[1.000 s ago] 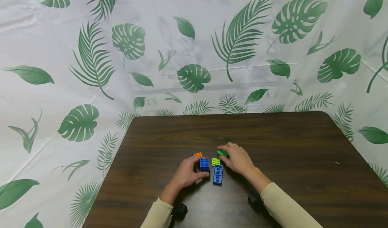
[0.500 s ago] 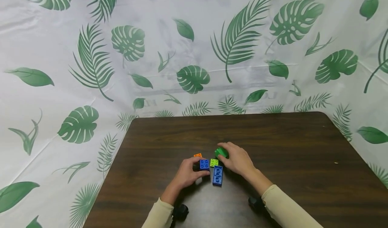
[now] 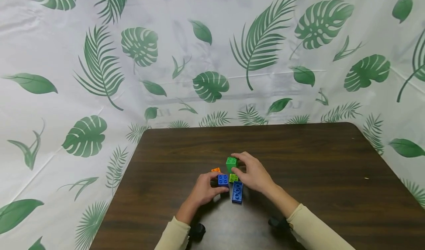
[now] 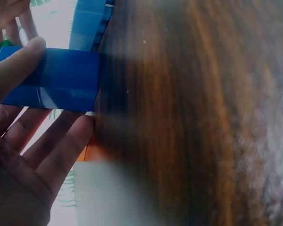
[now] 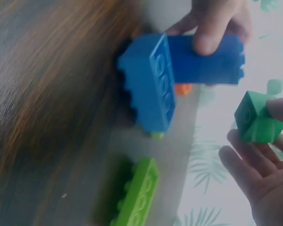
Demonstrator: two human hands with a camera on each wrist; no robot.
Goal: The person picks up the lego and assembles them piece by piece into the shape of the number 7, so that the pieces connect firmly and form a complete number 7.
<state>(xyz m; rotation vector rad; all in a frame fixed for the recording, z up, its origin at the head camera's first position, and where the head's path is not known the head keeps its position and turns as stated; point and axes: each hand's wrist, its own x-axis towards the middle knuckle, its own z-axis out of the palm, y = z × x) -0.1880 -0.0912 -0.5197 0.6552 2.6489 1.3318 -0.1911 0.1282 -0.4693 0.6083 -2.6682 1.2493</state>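
Note:
My left hand [image 3: 203, 190] grips a blue toy building brick [image 3: 223, 180], thumb on its near side and fingers on its far side; its studs face up. In the right wrist view this brick [image 5: 205, 61] is upright. My right hand [image 3: 255, 171] pinches a green brick [image 3: 231, 163] by thumb and fingertips, studs up, above and behind the lime brick [image 3: 234, 178]. Between the hands lies another blue brick [image 3: 237, 192] with its hollow underside showing. An orange brick [image 3: 216, 170] sits behind the left fingers, partly hidden.
The dark wood table [image 3: 308, 157] reaches back to a white leaf-print sheet [image 3: 186, 50]. In the right wrist view a lime brick [image 5: 137, 195] lies on its side near the lower edge. Black wrist devices [image 3: 197, 232] sit under both sleeves.
My right hand has moved left with the green brick, which has turned from mostly hidden and tilted to upright. The left hand keeps its grip on the blue brick, almost still.

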